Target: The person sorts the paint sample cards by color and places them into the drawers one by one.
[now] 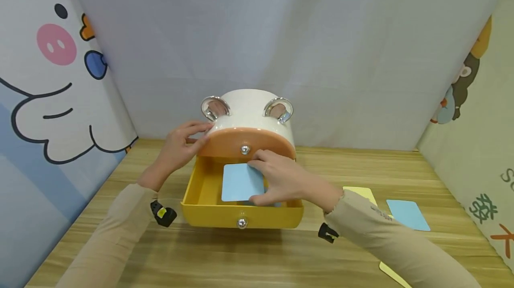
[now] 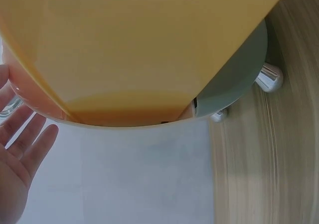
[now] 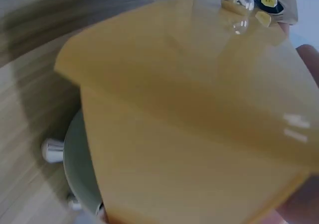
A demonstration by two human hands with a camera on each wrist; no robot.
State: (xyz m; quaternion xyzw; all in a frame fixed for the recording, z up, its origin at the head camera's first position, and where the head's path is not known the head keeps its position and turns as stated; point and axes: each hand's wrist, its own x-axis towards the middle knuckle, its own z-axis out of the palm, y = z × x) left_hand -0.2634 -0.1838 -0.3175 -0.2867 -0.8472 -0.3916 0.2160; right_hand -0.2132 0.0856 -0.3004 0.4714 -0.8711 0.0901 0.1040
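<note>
A small white storage box (image 1: 253, 107) with silver-rimmed ears stands on the table, an orange drawer front (image 1: 229, 140) in its upper part. Below that, its yellow drawer (image 1: 245, 216) is pulled out. My right hand (image 1: 283, 176) reaches over this drawer and holds a blue card (image 1: 241, 183) by its right side, between fingers and thumb. Part of another blue piece shows beneath the card. My left hand (image 1: 180, 145) rests its fingertips against the box's left side, fingers extended; in the left wrist view, the fingers (image 2: 35, 144) are spread beside the orange front.
To the right on the wooden table (image 1: 321, 257) lie another blue card (image 1: 408, 214) and a yellow card (image 1: 361, 193). A further yellow card (image 1: 393, 274) sticks out from under the right sleeve. Cloth walls with cartoon prints stand on both sides.
</note>
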